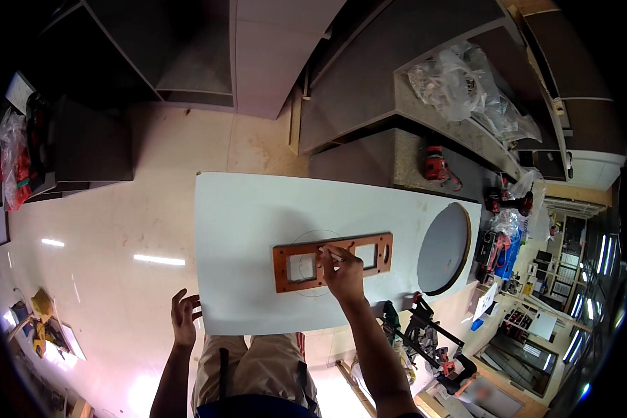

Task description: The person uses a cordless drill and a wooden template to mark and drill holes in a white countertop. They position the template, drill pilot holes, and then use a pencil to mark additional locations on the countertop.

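Observation:
A long white board (240, 244) lies in front of me, with a large round cutout near its right end. On it rests a reddish-brown template (280, 270) with two square windows and small holes along its frame. A thin circle line shows on the board around the template's left part. My right hand (343, 275) is over the template's middle bar, fingers pinched together; a small pale bit shows between them, too small to name. Beside the board's near left edge is my left hand (183, 318), fingers apart and holding nothing.
A red power tool (435, 164) lies on a grey cabinet beyond the board, and a cordless drill (512, 202) lies farther right. Black clamps and tools (425, 334) stand off the near right edge. Clear plastic wrapping (460, 80) covers part of the back cabinet.

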Demonstrator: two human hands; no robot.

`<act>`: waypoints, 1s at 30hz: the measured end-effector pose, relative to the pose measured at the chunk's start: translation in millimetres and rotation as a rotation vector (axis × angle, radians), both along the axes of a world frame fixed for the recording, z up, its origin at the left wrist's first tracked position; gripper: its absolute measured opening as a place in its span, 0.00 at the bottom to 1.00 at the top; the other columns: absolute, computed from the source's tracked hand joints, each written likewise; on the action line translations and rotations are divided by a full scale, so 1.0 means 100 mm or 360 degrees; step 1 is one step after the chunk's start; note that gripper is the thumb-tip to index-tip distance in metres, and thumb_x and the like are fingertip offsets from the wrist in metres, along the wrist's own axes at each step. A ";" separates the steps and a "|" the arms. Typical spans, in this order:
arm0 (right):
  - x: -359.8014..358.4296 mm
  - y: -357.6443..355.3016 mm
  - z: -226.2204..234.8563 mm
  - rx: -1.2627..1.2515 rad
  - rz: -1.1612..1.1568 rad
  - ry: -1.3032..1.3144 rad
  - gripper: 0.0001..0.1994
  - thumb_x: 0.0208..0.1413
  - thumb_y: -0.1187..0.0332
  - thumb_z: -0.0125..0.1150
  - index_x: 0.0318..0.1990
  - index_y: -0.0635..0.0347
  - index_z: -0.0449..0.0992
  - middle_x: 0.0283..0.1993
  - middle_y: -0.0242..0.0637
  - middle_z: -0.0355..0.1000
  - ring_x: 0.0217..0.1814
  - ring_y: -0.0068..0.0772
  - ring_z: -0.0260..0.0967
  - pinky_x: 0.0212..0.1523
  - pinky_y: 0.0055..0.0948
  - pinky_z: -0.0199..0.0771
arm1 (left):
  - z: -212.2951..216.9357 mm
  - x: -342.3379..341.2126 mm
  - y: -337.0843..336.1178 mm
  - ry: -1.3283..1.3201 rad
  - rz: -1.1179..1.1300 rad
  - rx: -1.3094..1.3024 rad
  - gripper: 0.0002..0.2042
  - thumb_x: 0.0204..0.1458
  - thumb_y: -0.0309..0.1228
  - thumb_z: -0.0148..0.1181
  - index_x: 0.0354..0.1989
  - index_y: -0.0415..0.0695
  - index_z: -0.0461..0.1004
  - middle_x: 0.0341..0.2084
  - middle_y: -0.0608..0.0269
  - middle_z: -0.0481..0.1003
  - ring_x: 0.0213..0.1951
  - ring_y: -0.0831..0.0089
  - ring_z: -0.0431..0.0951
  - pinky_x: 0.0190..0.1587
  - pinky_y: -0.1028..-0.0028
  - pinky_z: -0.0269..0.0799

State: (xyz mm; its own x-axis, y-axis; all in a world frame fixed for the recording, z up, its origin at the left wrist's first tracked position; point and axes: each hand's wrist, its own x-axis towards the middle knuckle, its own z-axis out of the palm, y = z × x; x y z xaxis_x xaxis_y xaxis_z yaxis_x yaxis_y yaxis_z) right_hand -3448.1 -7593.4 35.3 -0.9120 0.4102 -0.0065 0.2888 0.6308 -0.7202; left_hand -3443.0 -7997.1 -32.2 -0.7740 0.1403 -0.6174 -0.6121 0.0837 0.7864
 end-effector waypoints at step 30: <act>0.73 -0.32 0.01 -0.0022 0.0012 -0.0174 0.04 0.54 0.79 0.62 0.38 0.65 0.78 0.31 0.46 0.78 0.30 0.40 0.80 0.28 0.30 0.80 | -0.13 0.11 -0.04 0.0001 -0.0006 -0.0001 0.31 0.64 0.52 0.51 0.65 0.41 0.56 0.47 0.53 0.76 0.48 0.67 0.78 0.45 0.65 0.78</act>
